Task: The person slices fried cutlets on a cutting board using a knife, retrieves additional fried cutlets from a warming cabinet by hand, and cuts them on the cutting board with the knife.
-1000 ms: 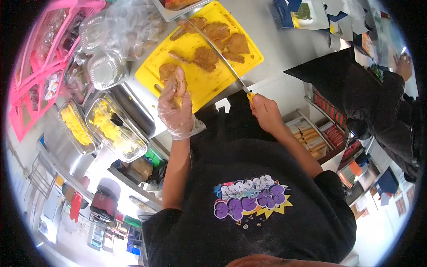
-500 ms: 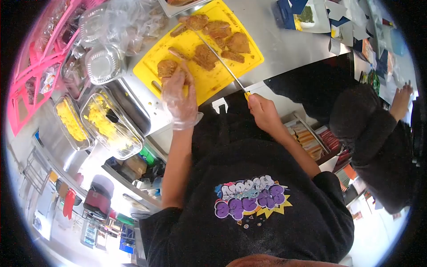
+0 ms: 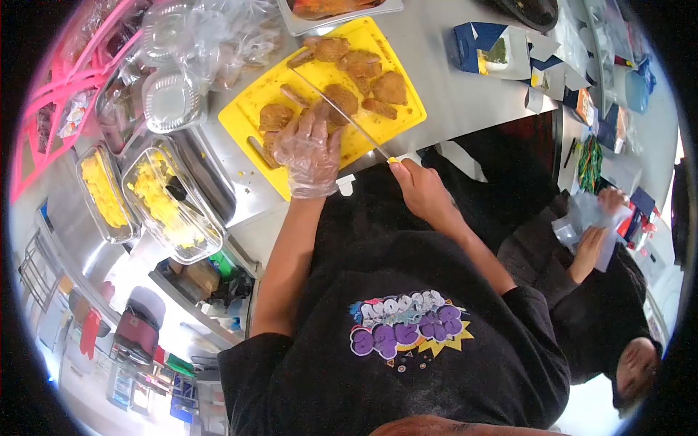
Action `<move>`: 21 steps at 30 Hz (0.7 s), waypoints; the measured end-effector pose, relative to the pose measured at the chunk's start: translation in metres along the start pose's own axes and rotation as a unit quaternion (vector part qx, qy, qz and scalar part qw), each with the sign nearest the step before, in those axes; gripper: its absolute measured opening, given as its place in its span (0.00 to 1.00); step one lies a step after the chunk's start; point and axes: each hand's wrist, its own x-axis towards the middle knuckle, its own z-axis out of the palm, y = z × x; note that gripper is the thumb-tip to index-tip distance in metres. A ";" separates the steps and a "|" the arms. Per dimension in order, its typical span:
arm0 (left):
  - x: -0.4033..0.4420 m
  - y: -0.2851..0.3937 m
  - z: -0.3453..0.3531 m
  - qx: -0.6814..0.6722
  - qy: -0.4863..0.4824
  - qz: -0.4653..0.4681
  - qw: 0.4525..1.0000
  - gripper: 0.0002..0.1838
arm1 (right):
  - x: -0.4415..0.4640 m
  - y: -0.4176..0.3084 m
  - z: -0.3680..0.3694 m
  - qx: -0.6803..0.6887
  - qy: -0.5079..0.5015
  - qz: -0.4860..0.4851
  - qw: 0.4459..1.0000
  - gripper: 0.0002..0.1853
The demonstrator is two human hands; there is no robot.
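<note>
Compared with half a second ago, the gloved left hand [image 3: 309, 149] has moved rightward among the meat pieces [image 3: 389, 87], palm down beside the knife [image 3: 342, 114], and I cannot tell whether it grips any; the right hand [image 3: 425, 190], apart from it, is clamped on the knife, which slants from near right to far left. I count one yellow board [image 3: 243, 120] under at least seven meat pieces; one knife; two clear trays [image 3: 196, 252] at left.
</note>
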 end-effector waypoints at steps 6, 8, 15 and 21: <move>0.012 0.004 0.000 -0.011 0.057 0.004 0.998 0.25 | 0.004 -0.006 -0.009 -0.041 -0.019 0.006 0.999 0.28; 0.014 0.007 -0.001 -0.001 0.057 0.000 0.998 0.24 | 0.010 -0.004 -0.006 -0.046 -0.012 0.001 0.999 0.28; 0.014 0.005 0.000 -0.053 0.043 -0.016 0.998 0.25 | 0.078 -0.022 0.023 0.021 -0.008 -0.056 0.998 0.29; 0.032 0.015 -0.011 0.048 -0.026 -0.058 0.997 0.31 | 0.046 0.012 0.002 0.117 -0.020 -0.042 0.992 0.28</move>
